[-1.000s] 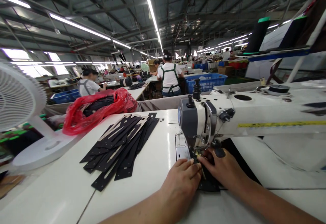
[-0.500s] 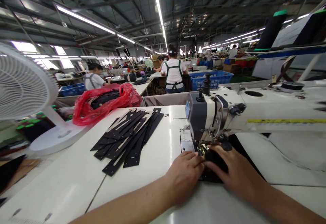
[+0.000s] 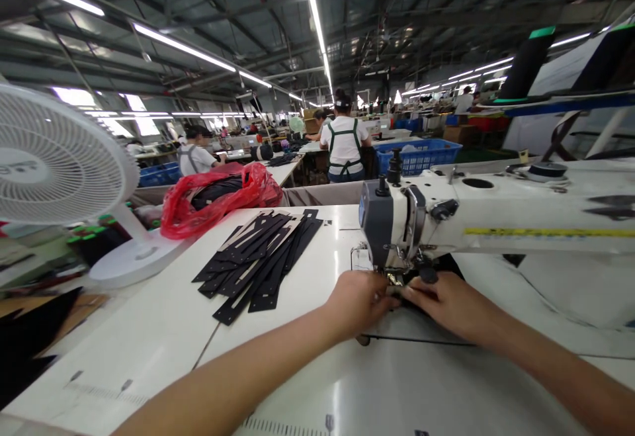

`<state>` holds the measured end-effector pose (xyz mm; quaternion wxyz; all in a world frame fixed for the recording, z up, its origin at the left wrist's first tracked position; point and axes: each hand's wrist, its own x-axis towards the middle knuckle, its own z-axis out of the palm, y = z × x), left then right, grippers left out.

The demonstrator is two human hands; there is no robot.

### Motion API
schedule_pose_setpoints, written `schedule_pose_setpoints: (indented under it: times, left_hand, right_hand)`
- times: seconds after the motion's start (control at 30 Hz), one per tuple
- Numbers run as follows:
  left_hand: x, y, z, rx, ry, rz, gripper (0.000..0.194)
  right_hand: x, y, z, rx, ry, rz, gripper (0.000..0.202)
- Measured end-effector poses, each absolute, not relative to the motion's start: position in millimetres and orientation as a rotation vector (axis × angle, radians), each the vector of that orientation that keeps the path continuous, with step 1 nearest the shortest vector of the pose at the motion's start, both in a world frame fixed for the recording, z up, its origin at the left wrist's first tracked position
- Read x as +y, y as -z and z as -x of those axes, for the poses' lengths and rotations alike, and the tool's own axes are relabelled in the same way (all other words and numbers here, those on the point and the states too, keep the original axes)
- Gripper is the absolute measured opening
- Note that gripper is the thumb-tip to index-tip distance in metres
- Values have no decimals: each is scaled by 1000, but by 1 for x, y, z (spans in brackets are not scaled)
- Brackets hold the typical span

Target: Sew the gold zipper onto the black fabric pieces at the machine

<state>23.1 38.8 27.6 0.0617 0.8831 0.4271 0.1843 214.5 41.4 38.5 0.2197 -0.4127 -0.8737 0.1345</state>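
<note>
At the needle area of a white and grey sewing machine (image 3: 387, 214), my two hands work close together. My left hand (image 3: 361, 298) is closed, thumb and fingers pinched at the near left edge of a piece of black fabric (image 3: 421, 315). Just right of the presser foot, my right hand (image 3: 449, 300) pinches the same fabric, its fingertips close to the left ones. A shiny gold-coloured metal part (image 3: 395, 280) shows between the hands under the machine head. Much of the fabric is hidden by the right hand and the machine.
Left of the machine, a loose pile of black strips (image 3: 262, 257) lies on the white table (image 3: 297, 370). Behind it is a red plastic bag (image 3: 223, 199) with dark material. A white fan (image 3: 59, 165) stands at left. Co-workers and blue crates (image 3: 417, 156) are farther back.
My left hand has turned, its thumb now reaching toward the right fingertips. Less black fabric shows beside my right hand, which is now pinched tighter. The view has shifted slightly.
</note>
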Motion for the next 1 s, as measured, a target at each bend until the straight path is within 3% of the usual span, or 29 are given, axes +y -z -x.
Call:
schedule_pose_setpoints:
  times: [0.03, 0.1, 0.23, 0.67, 1.0]
  left_hand:
    - [35, -24, -23, 1244, -551, -2717, 11]
    - [24, -16, -24, 1136, -546, -2858, 7]
    - [11, -2, -25, 1038, -685, -3075, 15]
    - [30, -5, -23, 933, -740, -3133, 26]
    - [46, 6, -21, 991, -770, -3072, 21]
  right_hand:
    - [32, -28, -214, -2414, -310, 1118, 22]
    - [14, -6, -214, -2379, 121, 930, 29]
    - [-1, 17, -211, -2375, 536, 788, 40]
    - [19, 21, -208, -2368, 512, 821, 39]
    - [33, 13, -206, -2383, 439, 855, 36]
